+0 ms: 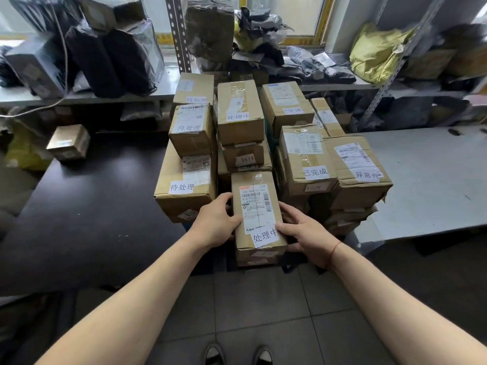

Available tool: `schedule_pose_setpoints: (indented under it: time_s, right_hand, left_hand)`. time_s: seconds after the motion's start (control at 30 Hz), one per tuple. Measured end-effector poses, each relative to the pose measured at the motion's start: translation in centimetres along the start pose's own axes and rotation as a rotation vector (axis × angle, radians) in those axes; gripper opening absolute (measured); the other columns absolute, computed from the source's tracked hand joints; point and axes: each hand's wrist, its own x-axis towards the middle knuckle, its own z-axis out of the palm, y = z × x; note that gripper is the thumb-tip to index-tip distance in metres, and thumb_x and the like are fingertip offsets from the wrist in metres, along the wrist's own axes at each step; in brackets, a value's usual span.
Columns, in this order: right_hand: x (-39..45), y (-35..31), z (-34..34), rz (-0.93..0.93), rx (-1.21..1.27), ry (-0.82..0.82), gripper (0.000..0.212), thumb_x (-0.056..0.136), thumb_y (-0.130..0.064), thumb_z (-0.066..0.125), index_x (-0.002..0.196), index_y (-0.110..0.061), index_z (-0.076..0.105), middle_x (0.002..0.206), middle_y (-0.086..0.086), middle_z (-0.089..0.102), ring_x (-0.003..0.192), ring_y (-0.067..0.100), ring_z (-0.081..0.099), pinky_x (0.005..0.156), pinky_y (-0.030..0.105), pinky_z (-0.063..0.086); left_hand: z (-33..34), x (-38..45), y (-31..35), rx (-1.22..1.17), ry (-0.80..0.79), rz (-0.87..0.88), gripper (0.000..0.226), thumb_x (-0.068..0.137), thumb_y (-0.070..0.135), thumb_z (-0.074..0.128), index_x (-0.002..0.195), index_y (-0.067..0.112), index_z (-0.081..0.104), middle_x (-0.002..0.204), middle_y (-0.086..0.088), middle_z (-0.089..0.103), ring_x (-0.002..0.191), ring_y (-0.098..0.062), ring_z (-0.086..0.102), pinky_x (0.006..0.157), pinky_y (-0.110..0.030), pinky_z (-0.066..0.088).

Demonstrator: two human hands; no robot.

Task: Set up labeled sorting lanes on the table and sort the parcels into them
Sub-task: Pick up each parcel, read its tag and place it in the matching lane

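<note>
Head view, both hands (214,222) (307,233) gripping box (259,217) labelled 处理中, fingers curled round its sides

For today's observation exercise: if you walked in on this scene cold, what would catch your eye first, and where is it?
First, the long cardboard box at centre, gripped on its sides by the left hand and right hand, its white tag reading 处理中. Behind it rise stacked parcels with handwritten tags, such as the 待处理 box on the left and the 异常件 box on the right.
</note>
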Motion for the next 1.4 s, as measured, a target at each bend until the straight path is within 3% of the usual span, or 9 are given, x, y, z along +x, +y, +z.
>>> schedule_pose_setpoints:
  time_s: [0.23, 0.33, 0.5, 0.67, 0.77, 0.93, 1.13, 1.3, 1.4]
  right_hand:
    - [-0.6, -1.1, 0.1, -0.065, -0.173, 0.08, 0.067, 0.099, -0.019, 0.073, 0.159, -0.024, 0.043, 0.139, -0.002, 0.065, 0.121, 0.019, 0.069, 0.098, 0.048, 0.061]
    - [-1.2, -2.7, 0.3, -0.169, -0.325, 0.129, 0.063, 0.097, -0.026, 0.075, 0.154, -0.025, 0.048, 0.136, -0.004, 0.066, 0.125, 0.016, 0.065, 0.106, 0.047, 0.056]
    - [-2.6, -5.7, 1.8, -0.424, -0.607, 0.183, 0.042, 0.101, -0.026, 0.069, 0.142, -0.026, 0.061, 0.135, -0.013, 0.066, 0.126, 0.007, 0.059, 0.091, 0.016, 0.05]
    - [-2.2, -8.0, 5.7, -0.598, -0.755, 0.207, 0.033, 0.103, -0.02, 0.064, 0.135, -0.021, 0.068, 0.129, -0.008, 0.069, 0.117, 0.005, 0.064, 0.098, 0.025, 0.055]
    - [-1.3, -8.9, 9.6, -0.657, -0.796, 0.19, 0.03, 0.101, -0.018, 0.064, 0.13, -0.021, 0.072, 0.119, -0.008, 0.073, 0.109, 0.005, 0.067, 0.095, 0.028, 0.057]
    - [1.3, -10.1, 18.2, -0.629, -0.799, 0.126, 0.032, 0.098, -0.02, 0.068, 0.13, -0.024, 0.07, 0.117, -0.009, 0.073, 0.103, 0.008, 0.069, 0.094, 0.026, 0.056]
    - [6.3, -9.5, 29.8, -0.554, -0.795, 0.072, 0.033, 0.097, -0.018, 0.07, 0.13, -0.022, 0.069, 0.113, -0.006, 0.073, 0.097, 0.007, 0.07, 0.087, 0.023, 0.056]
    - [11.3, -9.1, 38.0, -0.441, -0.768, 0.034, 0.034, 0.091, -0.02, 0.067, 0.125, -0.023, 0.07, 0.108, -0.006, 0.073, 0.094, 0.01, 0.072, 0.089, 0.04, 0.062]
    - [15.5, -9.5, 41.8, -0.382, -0.762, -0.003, 0.034, 0.091, -0.018, 0.066, 0.125, -0.022, 0.07, 0.106, -0.006, 0.073, 0.093, 0.014, 0.073, 0.088, 0.04, 0.062]
  left_hand:
    - [-0.8, -0.3, 0.6, 0.084, 0.025, -0.01, 0.066, 0.098, 0.025, 0.071, 0.157, 0.029, 0.043, 0.143, 0.0, 0.056, 0.111, -0.022, 0.067, 0.077, -0.039, 0.067]
    - [-1.4, -0.9, 1.4, 0.199, 0.099, 0.084, 0.054, 0.099, 0.031, 0.069, 0.151, 0.028, 0.052, 0.14, 0.002, 0.06, 0.111, -0.024, 0.069, 0.09, -0.042, 0.063]
    - [-2.9, -2.3, 3.2, 0.344, 0.199, 0.234, 0.044, 0.101, 0.029, 0.067, 0.144, 0.022, 0.063, 0.127, -0.003, 0.071, 0.083, 0.003, 0.062, 0.089, -0.02, 0.046]
    - [-5.8, -4.0, 3.0, 0.344, 0.297, 0.297, 0.031, 0.099, 0.025, 0.069, 0.13, 0.023, 0.073, 0.096, 0.006, 0.074, 0.082, -0.002, 0.065, 0.091, -0.026, 0.052]
    - [-8.6, -4.6, 1.7, 0.328, 0.375, 0.306, 0.027, 0.097, 0.026, 0.072, 0.123, 0.025, 0.077, 0.102, 0.005, 0.079, 0.087, -0.007, 0.072, 0.09, -0.03, 0.056]
    - [-16.0, -4.6, -2.9, 0.407, 0.419, 0.302, 0.036, 0.094, 0.028, 0.073, 0.13, 0.023, 0.072, 0.118, 0.002, 0.076, 0.092, -0.015, 0.073, 0.092, -0.044, 0.06]
    - [-27.4, -4.5, -11.0, 0.415, 0.432, 0.148, 0.042, 0.089, 0.041, 0.071, 0.129, 0.026, 0.071, 0.119, 0.003, 0.073, 0.094, -0.014, 0.073, 0.097, -0.043, 0.056]
    - [-35.2, -2.8, -15.5, 0.4, 0.455, 0.033, 0.045, 0.093, 0.04, 0.072, 0.136, 0.028, 0.067, 0.126, 0.001, 0.072, 0.107, -0.02, 0.07, 0.102, -0.043, 0.054]
    - [-39.0, -0.1, -17.5, 0.365, 0.475, -0.03, 0.051, 0.093, 0.042, 0.071, 0.142, 0.029, 0.063, 0.131, 0.0, 0.07, 0.114, -0.022, 0.068, 0.104, -0.044, 0.053]
